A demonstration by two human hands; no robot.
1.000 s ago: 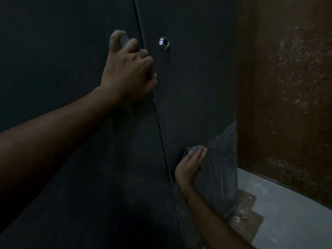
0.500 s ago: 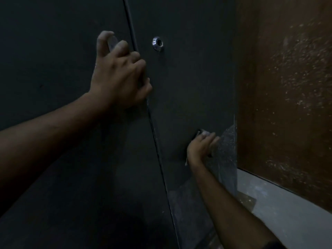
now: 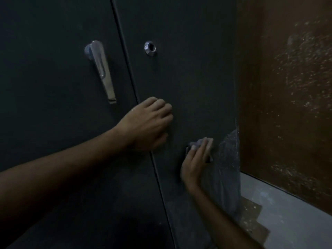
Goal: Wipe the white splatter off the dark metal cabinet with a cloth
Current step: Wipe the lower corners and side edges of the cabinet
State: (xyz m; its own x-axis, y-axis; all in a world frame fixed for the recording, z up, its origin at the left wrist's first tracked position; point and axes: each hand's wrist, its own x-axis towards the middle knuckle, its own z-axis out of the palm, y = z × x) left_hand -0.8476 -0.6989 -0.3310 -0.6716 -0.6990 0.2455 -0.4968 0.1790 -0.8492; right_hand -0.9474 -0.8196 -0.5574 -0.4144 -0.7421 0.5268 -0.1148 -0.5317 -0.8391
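A grey-white patch of splatter covers the lower right part of a dark cabinet, hard against the cabinet's right edge. My right hand presses a small pale cloth flat on the door at the patch's left border, fingers straight; the cloth shows only above the fingertips. My left hand rests on the same door, higher and to the left, just right of the seam between the two doors, fingers curled under against the metal and holding nothing that I can see.

I judge the main risk to be smearing: a cloth this small could load up and drag residue onto the clean metal. Hard pressure near the edge could also slide the cloth off the door.

The cabinet looks matte and smooth, almost black. The splatter is speckled and dull. A long shiny handle hangs on the left door, and a round metal lock sits on the right one. Beside the cabinet stands a rough brown wall flecked white, above a pale floor.
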